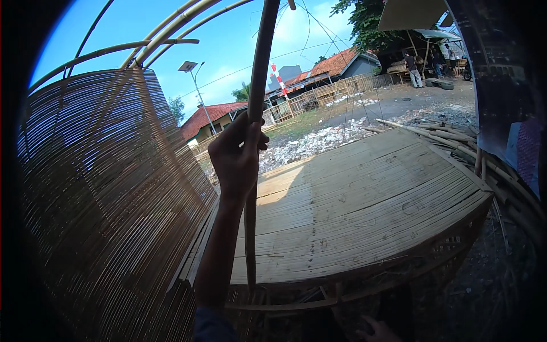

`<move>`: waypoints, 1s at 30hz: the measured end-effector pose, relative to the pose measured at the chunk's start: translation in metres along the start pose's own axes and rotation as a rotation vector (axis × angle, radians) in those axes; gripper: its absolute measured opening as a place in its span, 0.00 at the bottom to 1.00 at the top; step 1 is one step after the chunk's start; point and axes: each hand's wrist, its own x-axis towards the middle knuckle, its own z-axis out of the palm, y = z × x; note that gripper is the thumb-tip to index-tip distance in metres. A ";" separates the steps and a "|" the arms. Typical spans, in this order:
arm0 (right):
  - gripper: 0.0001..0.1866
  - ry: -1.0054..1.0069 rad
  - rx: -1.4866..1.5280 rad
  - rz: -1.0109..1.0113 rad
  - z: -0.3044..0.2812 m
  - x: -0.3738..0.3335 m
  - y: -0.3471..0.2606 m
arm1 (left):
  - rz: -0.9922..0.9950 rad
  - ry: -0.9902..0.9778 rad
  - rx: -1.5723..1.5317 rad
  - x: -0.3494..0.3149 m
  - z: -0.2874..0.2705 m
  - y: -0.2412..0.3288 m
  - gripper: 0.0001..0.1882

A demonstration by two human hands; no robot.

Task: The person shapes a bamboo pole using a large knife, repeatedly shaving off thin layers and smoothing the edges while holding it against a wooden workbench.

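Raised in front of me, my left hand (235,153) is wrapped round a long bamboo pole (262,62). The pole runs from the top of the picture down past my forearm, and its lower end reaches the near edge of a bamboo slat platform (364,199). Low at the bottom edge, in shadow, my right hand (378,330) shows only in part. Its thumb and a finger look apart, and I see nothing in it.
A woven bamboo screen (108,188) stands at the left, with bamboo poles (176,25) arching above. Bamboo poles lie piled (456,139) beyond the platform's right side. Rubble (319,139) covers ground behind it. A dark hanging sheet (507,85) is at right; people (413,68) stand far off.
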 end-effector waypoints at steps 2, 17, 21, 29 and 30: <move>0.26 0.032 0.010 -0.078 0.004 0.001 -0.001 | 0.035 0.017 0.060 0.015 0.002 0.009 0.13; 0.18 0.095 0.423 0.020 0.006 0.010 0.019 | 0.034 0.204 -0.189 0.063 0.000 0.002 0.10; 0.22 0.200 0.761 0.017 -0.012 0.014 -0.013 | 0.047 0.242 -0.174 0.067 -0.010 0.000 0.12; 0.26 0.279 0.737 -0.179 -0.045 0.038 -0.049 | -0.060 0.337 -0.152 0.060 -0.015 0.002 0.14; 0.25 0.265 0.790 -0.187 -0.045 0.042 -0.054 | -0.054 0.364 -0.162 0.059 -0.018 0.003 0.16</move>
